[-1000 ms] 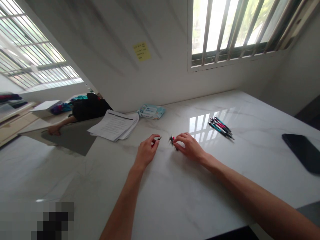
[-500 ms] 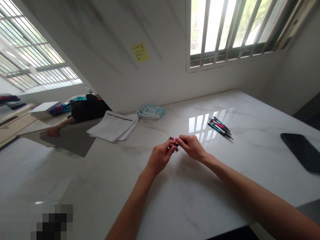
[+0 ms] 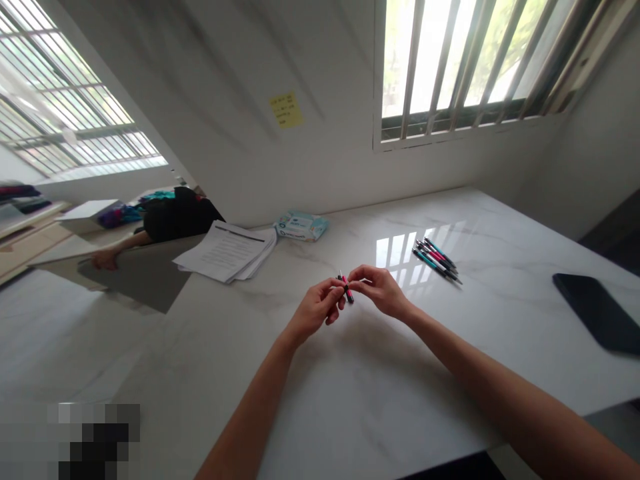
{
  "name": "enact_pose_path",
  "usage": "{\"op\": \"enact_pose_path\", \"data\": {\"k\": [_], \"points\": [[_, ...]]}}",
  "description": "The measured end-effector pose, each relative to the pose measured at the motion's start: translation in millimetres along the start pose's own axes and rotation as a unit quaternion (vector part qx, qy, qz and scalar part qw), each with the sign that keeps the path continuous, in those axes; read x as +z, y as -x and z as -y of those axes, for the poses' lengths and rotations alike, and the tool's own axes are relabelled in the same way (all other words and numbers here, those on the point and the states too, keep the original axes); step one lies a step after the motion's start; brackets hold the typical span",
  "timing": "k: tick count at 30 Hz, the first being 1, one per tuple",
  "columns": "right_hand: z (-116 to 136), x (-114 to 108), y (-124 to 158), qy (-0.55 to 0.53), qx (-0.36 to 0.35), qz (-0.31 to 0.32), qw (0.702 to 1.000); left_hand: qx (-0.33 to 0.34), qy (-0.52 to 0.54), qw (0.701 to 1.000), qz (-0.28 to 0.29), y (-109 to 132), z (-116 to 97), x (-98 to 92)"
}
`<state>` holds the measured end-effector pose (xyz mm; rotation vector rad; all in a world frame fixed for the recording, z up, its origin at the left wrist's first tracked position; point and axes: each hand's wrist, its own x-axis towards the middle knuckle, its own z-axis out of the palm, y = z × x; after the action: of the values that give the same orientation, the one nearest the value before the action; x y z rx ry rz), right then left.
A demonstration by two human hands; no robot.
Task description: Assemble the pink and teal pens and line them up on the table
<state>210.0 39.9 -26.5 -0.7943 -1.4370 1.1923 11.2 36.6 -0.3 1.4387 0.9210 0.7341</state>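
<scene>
On the white marble table [image 3: 320, 413], a stack of printed papers [image 3: 225, 252] lies far left of the hands. The left hand [image 3: 315, 310] pinches a small pink-and-black pen piece [image 3: 346, 291] between thumb and fingertips. The right hand [image 3: 380, 290] pinches the same piece from its right side, so it sits between both hands. Farther right lie a bundle of pens [image 3: 435, 260] and a black phone [image 3: 597, 313].

Nothing legible, sticky note [image 3: 287, 110] and printed papers [image 3: 225, 252] too small
</scene>
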Motion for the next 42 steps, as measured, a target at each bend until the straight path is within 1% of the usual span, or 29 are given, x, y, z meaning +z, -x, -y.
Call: {"op": "enact_pose_path", "data": {"k": [3, 5, 7, 9, 12, 14, 15, 16, 18, 20, 23, 26, 27, 29, 30, 32, 35, 38, 40, 42], "points": [[3, -4, -3, -0.031, -0.021, -0.02, 0.999, -0.083, 0.083, 0.992, 0.045, 9, -7, -5.4], [3, -12, -5, -0.019, -0.032, -0.046, 0.998, -0.103, 0.132, 0.985, 0.029, 15, -7, -10.5], [-1, -23, -8, 0.05, -0.037, -0.063, 0.996, -0.087, 0.182, 0.979, -0.018, 20, -2, -15.8], [-10, -32, -8, 0.15, -0.035, -0.07, 0.986, -0.056, 0.222, 0.971, -0.064, 21, 4, -20.5], [-26, -39, -7, 0.253, -0.005, -0.074, 0.965, -0.022, 0.215, 0.971, -0.105, 16, 10, -24.8], [-35, -39, -7, 0.276, 0.019, -0.081, 0.958, 0.019, 0.184, 0.973, -0.137, 13, 11, -25.2], [-38, -38, -8, 0.283, 0.027, -0.087, 0.955, 0.04, 0.15, 0.976, -0.152, 12, 12, -24.5], [-40, -37, -10, 0.291, 0.033, -0.092, 0.952, 0.058, 0.102, 0.979, -0.165, 11, 13, -23.0], [-41, -34, -17, 0.309, 0.044, -0.089, 0.946, 0.083, -0.046, 0.979, -0.18, 12, 16, -18.0], [-42, -31, -27, 0.33, 0.053, -0.076, 0.94, 0.103, -0.165, 0.959, -0.205, 13, 19, -11.2], [-45, -28, -45, 0.355, 0.057, -0.064, 0.931, 0.12, -0.253, 0.936, -0.214, 16, 21, -1.7], [-50, -27, -57, 0.378, 0.058, -0.069, 0.921, 0.113, -0.288, 0.918, -0.248, 16, 23, 2.2], [-52, -28, -60, 0.383, 0.059, -0.07, 0.919, 0.108, -0.294, 0.916, -0.249, 16, 24, 2.3], [-53, -30, -62, 0.387, 0.06, -0.065, 0.918, 0.106, -0.298, 0.922, -0.224, 16, 26, 1.5], [-52, -32, -62, 0.387, 0.06, -0.059, 0.918, 0.112, -0.295, 0.927, -0.205, 16, 26, 1.0], [-47, -35, -58, 0.386, 0.055, -0.045, 0.92, 0.126, -0.28, 0.933, -0.187, 15, 24, -0.1], [-31, -40, -44, 0.387, 0.039, -0.023, 0.921, 0.137, -0.281, 0.932, -0.185, 12, 16, -1.2], [-12, -39, -21, 0.374, 0.022, 0.029, 0.927, 0.152, -0.311, 0.92, -0.182, 6, 7, -1.0], [-1, -33, -7, 0.329, 0.036, 0.057, 0.942, 0.155, -0.34, 0.909, -0.185, 3, 5, 0.7], [5, -24, 3, 0.266, 0.062, 0.068, 0.959, 0.152, -0.381, 0.895, -0.174, 4, 5, 3.9]]}}
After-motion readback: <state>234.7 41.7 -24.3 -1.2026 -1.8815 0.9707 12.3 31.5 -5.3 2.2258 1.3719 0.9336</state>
